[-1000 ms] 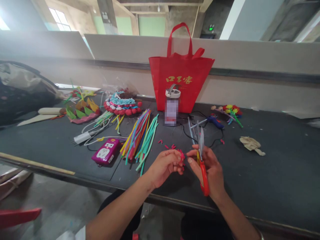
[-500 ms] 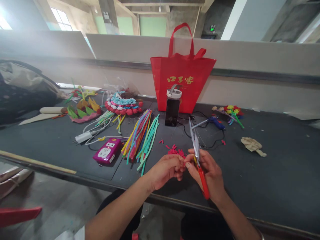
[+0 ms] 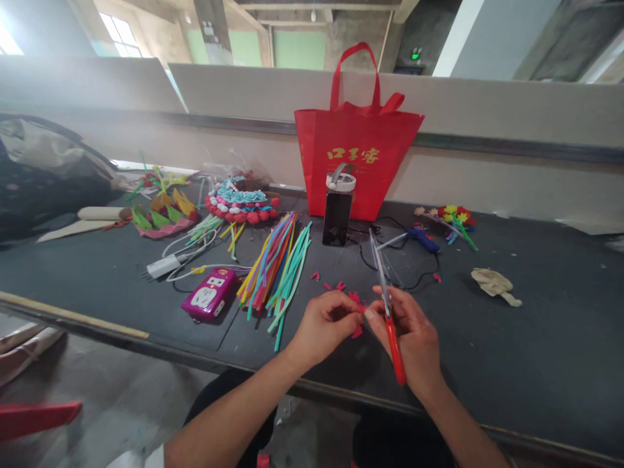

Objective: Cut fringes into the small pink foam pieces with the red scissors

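Note:
My left hand is closed in a pinch, its thumb and forefinger on a small red piece whose shape is mostly hidden. Facing it, my right hand holds red-handled scissors against the palm, blades pointing away from me and looking closed. The right thumb tip meets the same red piece. Below and behind the fingertips lie several short red cut bits, partly covered by the hands. To the left is a bundle of long fuzzy pipe cleaners in many colours, with turquoise ones beside it.
A phone leans on a bottle before a red bag. A blue glue gun with its cord lies right. Left are a purple power socket, a white plug and flower crafts. Crumpled beige material lies far right.
My left hand has shifted slightly, its fingers now in a rounder pinch, uncovering red bits beneath. The scissors in my right hand have tilted a little. The view has barely moved.

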`<state>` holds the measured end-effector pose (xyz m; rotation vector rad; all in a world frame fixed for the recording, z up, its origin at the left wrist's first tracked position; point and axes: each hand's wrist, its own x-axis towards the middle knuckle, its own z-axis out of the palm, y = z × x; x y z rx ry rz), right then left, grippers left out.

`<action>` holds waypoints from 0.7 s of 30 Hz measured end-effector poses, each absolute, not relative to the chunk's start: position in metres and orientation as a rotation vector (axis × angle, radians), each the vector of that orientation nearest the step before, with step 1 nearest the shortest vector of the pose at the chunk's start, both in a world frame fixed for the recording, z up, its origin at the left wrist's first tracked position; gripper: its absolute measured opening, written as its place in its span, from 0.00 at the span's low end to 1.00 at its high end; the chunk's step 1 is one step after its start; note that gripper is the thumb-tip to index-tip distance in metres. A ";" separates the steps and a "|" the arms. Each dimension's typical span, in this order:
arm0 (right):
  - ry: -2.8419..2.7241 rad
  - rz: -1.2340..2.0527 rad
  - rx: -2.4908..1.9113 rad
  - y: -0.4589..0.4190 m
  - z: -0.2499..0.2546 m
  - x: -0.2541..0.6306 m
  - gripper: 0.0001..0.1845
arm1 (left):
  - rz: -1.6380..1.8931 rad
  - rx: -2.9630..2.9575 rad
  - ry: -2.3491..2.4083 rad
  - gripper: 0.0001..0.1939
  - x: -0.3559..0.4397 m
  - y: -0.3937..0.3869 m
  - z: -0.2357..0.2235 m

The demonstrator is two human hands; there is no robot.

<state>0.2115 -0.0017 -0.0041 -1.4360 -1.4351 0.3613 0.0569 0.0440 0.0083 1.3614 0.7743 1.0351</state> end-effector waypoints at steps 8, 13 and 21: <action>-1.855 -0.034 -1.498 -0.005 -0.009 0.221 0.28 | 1.072 0.701 0.590 0.07 0.056 0.047 0.008; -1.877 -0.034 -1.556 -0.007 -0.015 0.220 0.31 | 1.099 0.648 0.545 0.06 0.059 0.046 0.006; -1.876 -0.042 -1.529 -0.006 -0.018 0.221 0.28 | 1.094 0.656 0.544 0.06 0.059 0.048 0.002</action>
